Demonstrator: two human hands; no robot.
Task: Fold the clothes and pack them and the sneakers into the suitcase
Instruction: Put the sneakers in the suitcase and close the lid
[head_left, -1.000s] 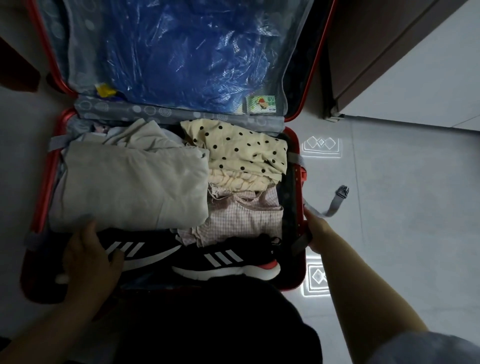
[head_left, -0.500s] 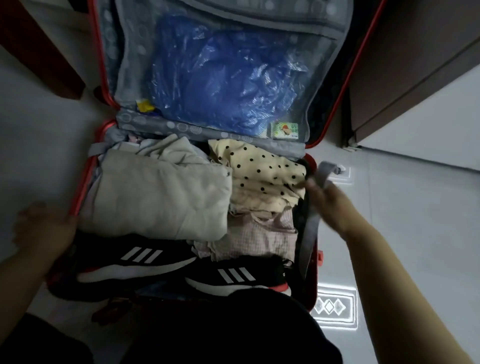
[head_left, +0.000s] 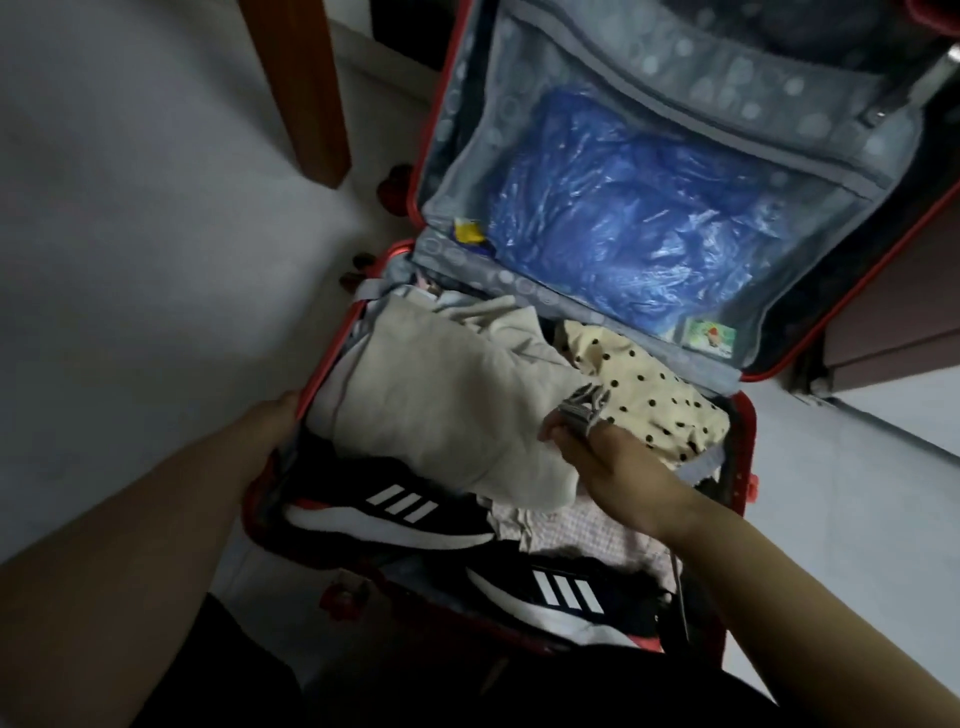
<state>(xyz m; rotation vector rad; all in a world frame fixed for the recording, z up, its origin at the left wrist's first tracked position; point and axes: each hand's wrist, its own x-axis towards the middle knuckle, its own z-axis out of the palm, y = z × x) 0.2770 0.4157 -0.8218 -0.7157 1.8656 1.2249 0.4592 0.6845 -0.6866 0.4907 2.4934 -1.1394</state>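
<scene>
The red suitcase (head_left: 748, 441) lies open on the floor. Inside it are a folded beige garment (head_left: 441, 410), a cream polka-dot garment (head_left: 649, 395), a pale checked garment (head_left: 587, 530) and two black sneakers with white stripes (head_left: 395, 509) (head_left: 561, 592). My right hand (head_left: 597, 457) grips the grey strap buckle (head_left: 584, 408) over the clothes in the middle of the case. My left hand (head_left: 275, 415) reaches to the case's left rim; its fingers are hidden behind the edge.
The raised lid (head_left: 675, 208) has a mesh pocket holding a blue plastic bag (head_left: 623, 223). A wooden furniture leg (head_left: 306, 88) stands at the back left. Dark furniture (head_left: 893, 322) sits at the right on the pale tiled floor.
My right hand has pulled the grey strap from the right rim across to the middle of the clothes. My left hand stays at the left rim. The view has swung left.
</scene>
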